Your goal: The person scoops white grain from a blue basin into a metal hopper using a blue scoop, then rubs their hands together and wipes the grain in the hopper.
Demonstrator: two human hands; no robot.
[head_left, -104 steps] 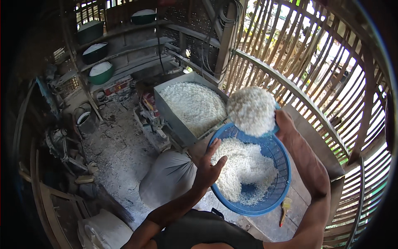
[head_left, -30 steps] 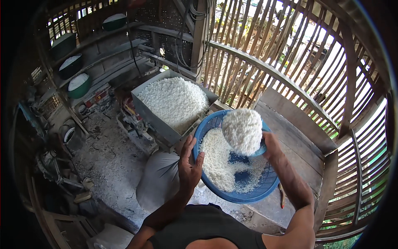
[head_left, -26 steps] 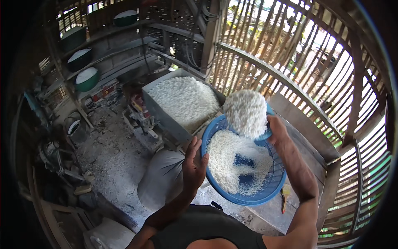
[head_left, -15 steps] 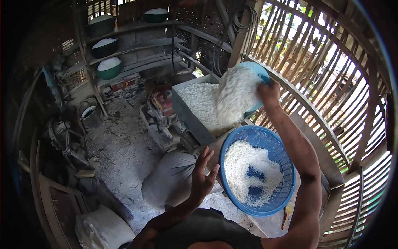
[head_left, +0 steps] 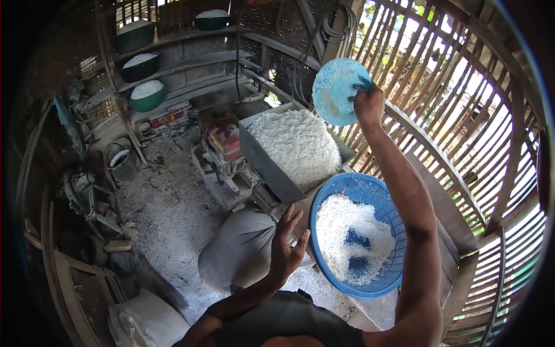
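Note:
My right hand (head_left: 369,105) grips a light-blue plastic bowl (head_left: 337,92) by its rim, tipped up above the far right corner of a grey metal hopper (head_left: 272,156). Bits of white grain cling to the bowl's inside. White grains (head_left: 298,144) fill the hopper in a heap. Nearer me, a blue basket (head_left: 399,254) holds more white grain (head_left: 341,225), with its blue bottom showing in patches. My left hand (head_left: 287,246) is held by the basket's left rim, fingers apart, with nothing in it.
Below the hopper stands a tied grey sack (head_left: 234,248). Machinery with a red part (head_left: 224,141) is left of the hopper. Basins of white powder, one green (head_left: 147,101), rest on shelves at the back left. A slatted wall (head_left: 462,115) bounds the right side.
The bowl has gone from pouring grain to nearly bare, and has risen slightly. The heap in the hopper is fuller. My left hand has barely moved.

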